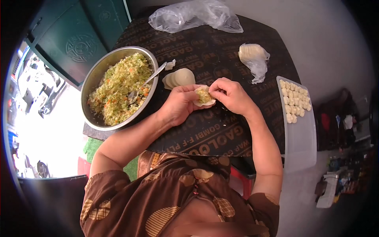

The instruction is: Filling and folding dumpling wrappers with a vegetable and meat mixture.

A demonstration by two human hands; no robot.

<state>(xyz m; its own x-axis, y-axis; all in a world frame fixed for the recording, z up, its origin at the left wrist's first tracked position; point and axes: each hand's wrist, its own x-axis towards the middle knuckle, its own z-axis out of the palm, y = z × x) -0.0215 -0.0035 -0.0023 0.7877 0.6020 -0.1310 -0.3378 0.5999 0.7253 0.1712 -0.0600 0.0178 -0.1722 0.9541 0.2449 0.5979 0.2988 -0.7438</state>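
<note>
In my left hand (182, 102) lies a round dough wrapper (210, 102), with chopped vegetable filling (203, 95) at its middle. The fingers of my right hand (229, 93) pinch together at the wrapper's right edge; I cannot tell how firmly they grip it. Just beyond my left hand, several flat round wrappers (185, 76) overlap on the dark table. To the left stands a large steel bowl (86, 115) heaped with chopped vegetable filling (121, 86), flecked with orange. A metal spoon (155, 73) leans in it, its handle over the rim.
A translucent plastic tray (299, 142) at the table's right edge carries rows of dumplings (293, 97). A bagged stack of wrappers (253, 54) lies back right. A clear plastic bag (197, 16) spans the far edge. Green metal doors (77, 35) stand beyond the bowl.
</note>
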